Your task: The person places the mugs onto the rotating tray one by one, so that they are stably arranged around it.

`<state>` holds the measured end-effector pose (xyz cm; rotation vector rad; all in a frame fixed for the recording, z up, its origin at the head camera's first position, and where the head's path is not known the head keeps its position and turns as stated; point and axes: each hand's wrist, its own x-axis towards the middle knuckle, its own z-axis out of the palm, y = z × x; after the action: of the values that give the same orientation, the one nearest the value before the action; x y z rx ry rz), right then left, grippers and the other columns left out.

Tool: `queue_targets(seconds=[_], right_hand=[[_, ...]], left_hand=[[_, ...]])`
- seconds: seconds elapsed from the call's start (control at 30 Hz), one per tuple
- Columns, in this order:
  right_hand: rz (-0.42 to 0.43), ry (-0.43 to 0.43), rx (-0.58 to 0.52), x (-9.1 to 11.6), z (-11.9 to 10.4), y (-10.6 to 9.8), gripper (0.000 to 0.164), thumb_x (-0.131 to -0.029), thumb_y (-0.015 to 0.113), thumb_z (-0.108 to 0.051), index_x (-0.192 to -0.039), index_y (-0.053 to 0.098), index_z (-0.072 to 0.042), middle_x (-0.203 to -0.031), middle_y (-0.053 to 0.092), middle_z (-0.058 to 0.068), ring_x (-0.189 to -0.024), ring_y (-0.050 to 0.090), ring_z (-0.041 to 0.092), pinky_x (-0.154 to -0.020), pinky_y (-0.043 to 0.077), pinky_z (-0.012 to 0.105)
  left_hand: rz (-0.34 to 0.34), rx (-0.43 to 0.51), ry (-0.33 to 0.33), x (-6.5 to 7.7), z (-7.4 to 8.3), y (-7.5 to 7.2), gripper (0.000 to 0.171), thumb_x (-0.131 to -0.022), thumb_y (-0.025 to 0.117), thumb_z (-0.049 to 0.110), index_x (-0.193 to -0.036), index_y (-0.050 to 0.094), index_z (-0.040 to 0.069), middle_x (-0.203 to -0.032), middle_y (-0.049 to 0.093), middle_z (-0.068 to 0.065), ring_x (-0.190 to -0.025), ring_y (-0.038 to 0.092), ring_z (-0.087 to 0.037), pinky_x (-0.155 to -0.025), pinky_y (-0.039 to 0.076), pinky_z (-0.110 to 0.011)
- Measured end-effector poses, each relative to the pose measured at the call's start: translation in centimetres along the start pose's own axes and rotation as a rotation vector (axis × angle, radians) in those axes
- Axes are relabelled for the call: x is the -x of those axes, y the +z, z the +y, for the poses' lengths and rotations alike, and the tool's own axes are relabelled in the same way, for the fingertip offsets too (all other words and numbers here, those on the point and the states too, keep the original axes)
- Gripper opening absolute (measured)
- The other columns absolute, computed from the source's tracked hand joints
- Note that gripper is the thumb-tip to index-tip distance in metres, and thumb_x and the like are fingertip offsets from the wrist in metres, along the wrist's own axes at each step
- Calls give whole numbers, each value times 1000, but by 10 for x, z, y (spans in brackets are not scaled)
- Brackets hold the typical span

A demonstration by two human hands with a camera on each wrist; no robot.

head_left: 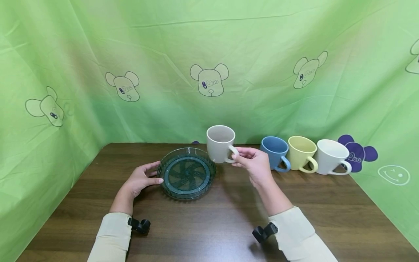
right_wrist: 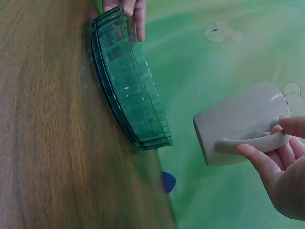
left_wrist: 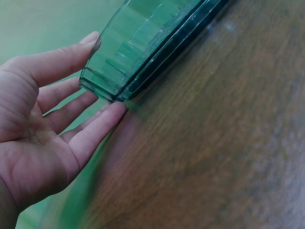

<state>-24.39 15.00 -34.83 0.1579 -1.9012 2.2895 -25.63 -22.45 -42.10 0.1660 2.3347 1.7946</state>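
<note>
A round, ribbed green glass dish sits on the table, left of the middle. My left hand holds its left side, thumb at the wall near the rim and fingers spread lower along the outside. In the left wrist view the thumb lies against the glass. Just beyond the dish's right edge, a light grey mug is held upright above the table. My right hand pinches the mug's handle between thumb and fingers. The right wrist view shows the mug apart from the dish.
To the right, a blue mug, a yellow mug and a white mug stand in a row near the back edge, handles facing right and forward. A green curtain hangs behind the brown wooden table.
</note>
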Motion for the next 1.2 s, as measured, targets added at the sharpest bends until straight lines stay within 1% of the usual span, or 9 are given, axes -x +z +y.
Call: queue_targets(seconds=[0.2,0.33,0.57,0.7,0.97,1.2], right_hand=[[-15,15,25,-2,-2,7,38,-81,68,16,-117,57,21,-80,70,2,-72,68,16,-67,61,33],[-22,20,26,-3,-3,11,37,-80,68,16,-116,58,22,-80,70,3,-72,69,17,-67,60,33],[-53,25,24,-6,-3,17,36,-81,68,16,-115,57,22,-81,70,5,-70,68,15,-68,61,34],[-65,18,16,-8,-1,20,36,-81,68,17,-114,57,24,-81,70,6,-71,68,15,-68,60,33],[-67,33,0,-10,1,30,37,-79,68,18,-115,56,24,-79,70,2,-69,67,13,-67,60,32],[-71,66,-2,-11,1,35,38,-80,67,18,-116,57,22,-83,69,9,-75,69,18,-68,60,33]], left_hand=[[-2,-1,5,-1,0,-1,75,-85,76,5,-149,37,2,-153,31,-22,-136,35,-41,-99,47,-33],[-2,2,1,0,1,-1,75,-85,76,6,-149,37,2,-154,31,-21,-136,35,-41,-99,47,-33],[0,-2,-14,1,2,-1,75,-85,76,6,-149,37,3,-154,31,-20,-136,35,-40,-103,44,-39],[3,-4,-19,2,3,-1,75,-85,75,6,-150,37,4,-155,30,-20,-137,34,-40,-105,43,-42],[2,4,-24,2,2,-1,75,-85,75,6,-150,37,4,-155,30,-20,-137,34,-40,-102,45,-37],[-4,-1,-21,1,2,-1,76,-85,76,6,-150,37,5,-155,29,-19,-137,34,-39,-104,43,-40]])
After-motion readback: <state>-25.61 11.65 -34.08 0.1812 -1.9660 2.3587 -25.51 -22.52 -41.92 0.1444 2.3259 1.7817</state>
